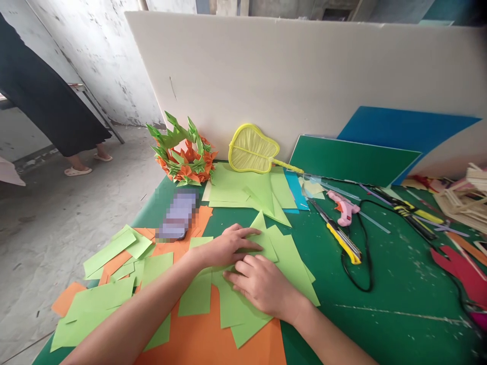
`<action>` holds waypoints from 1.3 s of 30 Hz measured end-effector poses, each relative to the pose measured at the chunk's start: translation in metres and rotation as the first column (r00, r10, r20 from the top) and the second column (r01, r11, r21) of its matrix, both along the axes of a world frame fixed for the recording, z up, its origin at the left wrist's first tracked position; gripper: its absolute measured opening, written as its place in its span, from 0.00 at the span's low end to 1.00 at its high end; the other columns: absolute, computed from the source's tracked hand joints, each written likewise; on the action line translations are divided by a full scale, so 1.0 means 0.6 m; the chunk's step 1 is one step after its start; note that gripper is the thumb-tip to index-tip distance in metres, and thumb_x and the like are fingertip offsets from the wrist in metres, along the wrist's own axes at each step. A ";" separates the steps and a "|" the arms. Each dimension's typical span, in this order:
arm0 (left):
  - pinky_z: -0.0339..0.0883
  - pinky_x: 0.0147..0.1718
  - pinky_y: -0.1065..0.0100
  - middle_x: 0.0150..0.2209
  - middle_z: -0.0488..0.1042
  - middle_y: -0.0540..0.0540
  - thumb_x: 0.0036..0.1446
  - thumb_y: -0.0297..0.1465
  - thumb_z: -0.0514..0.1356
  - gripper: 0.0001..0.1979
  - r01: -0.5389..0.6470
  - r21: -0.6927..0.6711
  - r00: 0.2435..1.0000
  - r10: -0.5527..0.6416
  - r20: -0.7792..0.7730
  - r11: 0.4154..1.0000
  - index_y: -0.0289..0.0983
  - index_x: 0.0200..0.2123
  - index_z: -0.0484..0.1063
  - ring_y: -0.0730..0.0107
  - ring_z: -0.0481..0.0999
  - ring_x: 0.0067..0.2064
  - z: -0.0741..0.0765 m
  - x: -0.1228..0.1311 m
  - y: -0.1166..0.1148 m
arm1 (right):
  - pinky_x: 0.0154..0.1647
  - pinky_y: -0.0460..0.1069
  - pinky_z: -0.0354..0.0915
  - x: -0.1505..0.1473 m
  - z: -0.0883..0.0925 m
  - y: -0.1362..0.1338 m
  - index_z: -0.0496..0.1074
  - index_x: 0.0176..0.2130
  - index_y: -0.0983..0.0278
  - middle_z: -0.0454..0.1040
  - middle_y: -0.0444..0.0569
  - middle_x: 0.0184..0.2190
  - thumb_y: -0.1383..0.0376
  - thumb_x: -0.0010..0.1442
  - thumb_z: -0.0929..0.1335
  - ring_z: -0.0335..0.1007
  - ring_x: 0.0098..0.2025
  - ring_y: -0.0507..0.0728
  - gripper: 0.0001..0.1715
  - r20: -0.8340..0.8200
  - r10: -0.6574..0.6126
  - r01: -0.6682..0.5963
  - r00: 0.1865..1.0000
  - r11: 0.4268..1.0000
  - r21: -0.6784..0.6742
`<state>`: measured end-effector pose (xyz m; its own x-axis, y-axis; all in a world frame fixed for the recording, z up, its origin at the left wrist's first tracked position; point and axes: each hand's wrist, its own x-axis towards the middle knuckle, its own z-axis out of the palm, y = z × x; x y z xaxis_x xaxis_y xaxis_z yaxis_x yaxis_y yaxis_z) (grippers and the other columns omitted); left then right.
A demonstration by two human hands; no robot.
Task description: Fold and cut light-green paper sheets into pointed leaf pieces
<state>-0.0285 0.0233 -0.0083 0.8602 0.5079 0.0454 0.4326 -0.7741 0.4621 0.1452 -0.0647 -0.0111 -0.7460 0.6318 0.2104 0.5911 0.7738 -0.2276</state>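
A light green paper piece (pixel 268 248) with a pointed, apparently folded top lies on a stack of green sheets (pixel 294 268). My left hand (pixel 230 247) rests flat across its left side, fingers stretched out and spread. Just below, my right hand (pixel 262 284) lies on the green paper, palm down, with fingers apart and slightly bent. The two hands are close together, and the lower part of the piece is hidden under them. More green sheets (pixel 196 294) and a large orange sheet (pixel 213 339) lie beneath and to the left.
A phone (pixel 178 215) and an orange-green paper ornament (pixel 184 154) stand at back left. Behind are a yellow fan (pixel 253 148) and green board (pixel 353 159). A utility knife (pixel 337 233) and corded pink glue gun (pixel 343 207) lie right. A person (pixel 49 96) stands far left.
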 end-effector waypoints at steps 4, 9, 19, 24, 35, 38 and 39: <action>0.59 0.54 0.60 0.64 0.60 0.52 0.66 0.36 0.54 0.15 0.007 -0.013 1.000 -0.007 0.028 1.000 0.51 0.54 0.72 0.61 0.64 0.49 -0.002 -0.001 0.000 | 0.40 0.53 0.58 0.043 0.010 -0.006 0.72 0.50 0.61 0.73 0.49 0.38 0.67 0.68 0.60 0.64 0.41 0.57 0.15 -0.032 -0.096 0.093 0.995 0.993 -0.078; 0.59 0.55 0.58 0.64 0.60 0.51 0.64 0.37 0.57 0.16 0.016 -0.030 0.999 -0.015 0.052 0.999 0.52 0.55 0.71 0.59 0.63 0.51 -0.001 -0.003 0.001 | 0.38 0.52 0.59 0.116 0.013 -0.017 0.75 0.46 0.63 0.71 0.49 0.32 0.70 0.66 0.60 0.64 0.37 0.57 0.16 -0.065 -0.271 0.262 0.960 0.958 -0.119; 0.61 0.54 0.57 0.64 0.60 0.50 0.64 0.36 0.58 0.16 0.019 -0.027 0.998 -0.017 0.066 0.999 0.50 0.54 0.72 0.59 0.64 0.50 0.002 -0.002 -0.001 | 0.36 0.52 0.63 0.152 0.000 -0.016 0.75 0.40 0.64 0.73 0.50 0.31 0.70 0.65 0.59 0.67 0.35 0.56 0.16 -0.151 -0.323 0.321 0.934 0.946 -0.041; 0.62 0.54 0.57 0.64 0.60 0.49 0.64 0.36 0.57 0.15 0.020 -0.015 0.997 -0.019 0.075 1.000 0.49 0.54 0.72 0.59 0.64 0.50 0.001 -0.003 -0.001 | 0.40 0.53 0.65 0.182 -0.006 -0.004 0.75 0.43 0.63 0.75 0.51 0.36 0.68 0.66 0.60 0.70 0.40 0.58 0.15 -0.186 -0.413 0.429 0.892 0.902 0.054; 0.61 0.52 0.53 0.61 0.64 0.41 0.54 0.52 0.62 0.30 -0.028 0.005 0.997 0.027 0.069 1.000 0.42 0.54 0.68 0.51 0.64 0.53 0.010 0.006 -0.012 | 0.44 0.58 0.65 0.296 -0.051 0.032 0.70 0.52 0.66 0.74 0.58 0.46 0.60 0.67 0.59 0.69 0.47 0.66 0.20 -0.128 -0.821 0.813 0.556 0.506 0.288; 0.59 0.53 0.53 0.60 0.65 0.40 0.53 0.51 0.63 0.31 -0.031 0.017 0.996 0.030 0.088 0.999 0.41 0.54 0.65 0.50 0.64 0.54 0.010 0.007 -0.013 | 0.44 0.57 0.64 0.300 -0.058 0.035 0.69 0.48 0.67 0.75 0.59 0.44 0.61 0.66 0.59 0.69 0.44 0.66 0.17 -0.142 -0.839 0.829 0.525 0.466 0.310; 0.58 0.54 0.54 0.59 0.65 0.40 0.53 0.50 0.63 0.30 -0.029 0.016 0.995 0.028 0.096 0.999 0.41 0.54 0.65 0.51 0.64 0.54 0.010 0.006 -0.013 | 0.43 0.57 0.64 0.301 -0.060 0.036 0.69 0.47 0.67 0.75 0.59 0.43 0.61 0.65 0.59 0.69 0.43 0.66 0.17 -0.144 -0.847 0.835 0.512 0.451 0.316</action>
<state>-0.0247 0.0154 -0.0025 0.8367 0.5305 0.1361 0.4090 -0.7705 0.4890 0.3260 -0.0432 -0.0471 0.1027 0.8572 0.5046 0.9947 -0.0876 -0.0538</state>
